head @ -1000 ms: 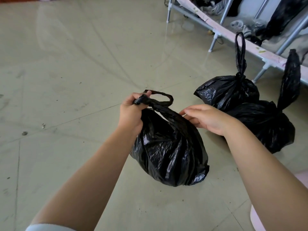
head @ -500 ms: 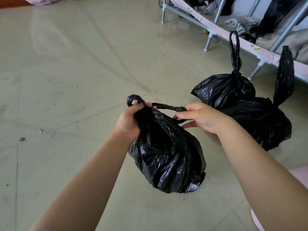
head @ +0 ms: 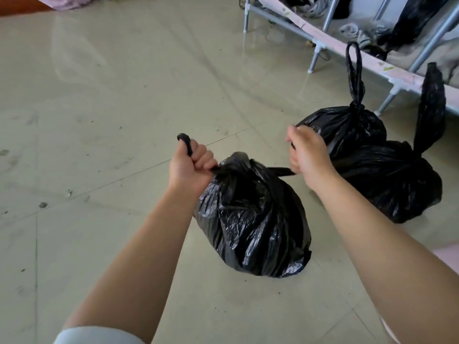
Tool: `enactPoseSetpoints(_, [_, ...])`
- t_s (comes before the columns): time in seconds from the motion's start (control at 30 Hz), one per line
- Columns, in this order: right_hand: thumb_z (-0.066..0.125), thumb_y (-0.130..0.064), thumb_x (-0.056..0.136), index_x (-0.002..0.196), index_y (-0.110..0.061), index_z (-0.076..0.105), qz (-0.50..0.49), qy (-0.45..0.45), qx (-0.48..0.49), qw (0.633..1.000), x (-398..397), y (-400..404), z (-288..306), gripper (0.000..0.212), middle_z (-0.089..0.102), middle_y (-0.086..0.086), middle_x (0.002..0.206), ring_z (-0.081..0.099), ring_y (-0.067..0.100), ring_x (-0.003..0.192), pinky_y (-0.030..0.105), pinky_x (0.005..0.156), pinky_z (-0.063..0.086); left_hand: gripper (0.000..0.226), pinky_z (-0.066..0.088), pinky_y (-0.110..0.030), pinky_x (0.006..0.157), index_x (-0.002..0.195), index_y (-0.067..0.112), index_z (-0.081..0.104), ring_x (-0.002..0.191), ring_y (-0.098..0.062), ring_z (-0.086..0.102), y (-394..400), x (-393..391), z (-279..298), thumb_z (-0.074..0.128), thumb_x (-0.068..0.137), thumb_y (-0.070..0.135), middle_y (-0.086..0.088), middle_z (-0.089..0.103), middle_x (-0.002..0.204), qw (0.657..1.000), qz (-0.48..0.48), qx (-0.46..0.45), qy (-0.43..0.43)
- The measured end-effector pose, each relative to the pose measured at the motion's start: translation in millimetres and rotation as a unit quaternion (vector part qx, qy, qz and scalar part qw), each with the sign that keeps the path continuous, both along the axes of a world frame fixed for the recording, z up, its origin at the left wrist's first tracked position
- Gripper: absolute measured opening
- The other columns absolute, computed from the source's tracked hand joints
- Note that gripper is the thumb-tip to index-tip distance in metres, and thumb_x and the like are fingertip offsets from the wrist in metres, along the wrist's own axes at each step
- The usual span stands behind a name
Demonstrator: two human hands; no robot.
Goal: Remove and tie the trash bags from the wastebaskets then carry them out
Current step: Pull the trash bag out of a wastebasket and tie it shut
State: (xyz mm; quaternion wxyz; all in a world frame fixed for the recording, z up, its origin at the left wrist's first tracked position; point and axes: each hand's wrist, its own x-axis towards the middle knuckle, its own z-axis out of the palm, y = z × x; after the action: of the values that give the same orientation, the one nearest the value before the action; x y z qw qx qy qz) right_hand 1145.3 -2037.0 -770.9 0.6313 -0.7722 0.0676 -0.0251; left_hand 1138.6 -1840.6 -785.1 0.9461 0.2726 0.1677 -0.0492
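On the glossy tiled floor sits a black trash bag; left hand and right hand each grip a twisted end. Two tied bags rest beside a metal bed frame.

A glossy pale-green tiled floor spreads under and beyond both hands; a grey metal-legged frame with a pink rail stands beyond the right hand.

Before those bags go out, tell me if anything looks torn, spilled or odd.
Nothing stands out. The near bag sits whole on the floor while the left hand and right hand each pull one end of its tie. The two bags behind look tied, with no spill visible.
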Motion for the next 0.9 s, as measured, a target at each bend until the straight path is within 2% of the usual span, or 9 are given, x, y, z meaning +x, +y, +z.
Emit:
enactPoseSetpoints(0.1, [0.039, -0.042, 0.089, 0.05, -0.018, 0.035, 0.124, -0.109, -0.385, 0.908, -16, -23, -28, 0.046, 0.036, -0.004, 0.048, 0.037, 0.016, 0.049, 0.028, 0.057, 0.028, 0.049, 0.018, -0.012, 0.032, 0.052, 0.014, 0.026, 0.027, -0.002, 0.023, 21, -13, -29, 0.026, 0.101, 0.012, 0.008, 0.027, 0.03, 0.919, -0.097, 0.381, -0.015])
enactPoseSetpoints(0.2, [0.044, -0.047, 0.089, 0.044, -0.02, 0.022, 0.189, -0.062, -0.552, 0.809, -25, -44, -58, 0.057, 0.032, 0.002, 0.041, 0.053, 0.032, 0.054, 0.03, 0.055, 0.027, 0.046, 0.021, -0.018, 0.042, 0.053, 0.015, 0.026, 0.045, -0.012, 0.028, 30, -22, -39, 0.039, 0.097, 0.008, 0.002, 0.03, 0.047, 0.693, -0.121, 0.709, -0.058])
enactPoseSetpoints(0.27, [0.049, -0.037, 0.09, 0.042, -0.012, 0.031, 0.167, -0.049, -0.581, 0.795, -31, -61, -75, 0.057, 0.052, 0.018, 0.046, 0.062, 0.037, 0.061, 0.032, 0.051, 0.031, 0.048, 0.024, -0.026, 0.047, 0.051, 0.018, 0.027, 0.052, -0.02, 0.031, 36, -31, -47, 0.041, 0.095, 0.007, 0.001, 0.03, 0.049, 0.617, -0.137, 0.769, -0.097])
enactPoseSetpoints(0.37, [0.041, -0.039, 0.079, 0.036, -0.001, 0.039, 0.126, -0.108, -0.568, 0.806, -39, -73, -92, 0.057, 0.049, 0.023, 0.036, 0.052, 0.033, 0.034, 0.03, 0.035, 0.035, 0.036, 0.024, -0.027, 0.059, 0.053, 0.021, 0.031, 0.066, -0.03, 0.046, 43, -47, -64, 0.034, 0.089, 0.025, -0.008, 0.048, 0.055, 0.546, -0.196, 0.805, -0.126])
enactPoseSetpoints(0.47, [0.053, -0.026, 0.087, 0.04, -0.014, 0.019, 0.117, -0.113, -0.508, 0.846, -35, -64, -87, 0.059, 0.029, 0.016, 0.035, 0.039, 0.027, 0.04, 0.031, 0.048, 0.022, 0.036, 0.038, -0.036, 0.07, 0.079, 0.0, 0.059, 0.086, -0.038, 0.059, 49, -47, -68, 0.036, 0.094, 0.023, -0.027, 0.065, 0.088, 0.494, -0.197, 0.84, -0.105])
enactPoseSetpoints(0.6, [0.05, -0.039, 0.089, 0.049, -0.023, 0.028, 0.198, 0.017, -0.51, 0.837, -32, -44, -74, 0.049, 0.036, -0.001, 0.049, 0.048, 0.027, 0.065, 0.031, 0.057, 0.034, 0.022, 0.04, -0.036, 0.072, 0.085, 0.004, 0.052, 0.092, -0.035, 0.058, 55, -50, -79, 0.04, 0.097, 0.018, -0.022, 0.065, 0.098, 0.449, -0.227, 0.861, -0.073])
enactPoseSetpoints(0.7, [0.052, -0.048, 0.087, 0.085, -0.024, 0.061, 0.317, 0.111, -0.576, 0.746, -36, -25, -58, 0.026, 0.062, -0.003, 0.081, 0.057, 0.025, 0.09, 0.016, 0.051, 0.028, 0.016, 0.03, -0.028, 0.069, 0.095, 0.002, 0.054, 0.085, -0.027, 0.05, 56, -53, -83, 0.042, 0.095, 0.013, -0.021, 0.059, 0.097, 0.538, -0.251, 0.803, -0.045])
enactPoseSetpoints(0.77, [0.053, -0.043, 0.088, 0.084, -0.016, 0.06, 0.368, 0.147, -0.604, 0.691, -37, -17, -50, 0.029, 0.055, -0.005, 0.073, 0.053, 0.019, 0.074, 0.018, 0.046, 0.02, 0.031, 0.032, -0.027, 0.074, 0.101, 0.002, 0.058, 0.09, -0.023, 0.047, 58, -49, -78, 0.04, 0.092, 0.025, -0.017, 0.058, 0.099, 0.587, -0.288, 0.755, -0.043])
enactPoseSetpoints(0.9, [0.054, -0.03, 0.089, 0.054, -0.018, 0.036, 0.373, 0.157, -0.611, 0.68, -28, -15, -47, 0.042, 0.034, -0.002, 0.055, 0.031, 0.01, 0.049, 0.023, 0.045, 0.019, 0.063, 0.04, -0.031, 0.093, 0.102, 0.002, 0.067, 0.107, -0.029, 0.057, 57, -44, -73, 0.029, 0.094, 0.051, -0.018, 0.065, 0.11, 0.466, -0.379, 0.799, -0.014])
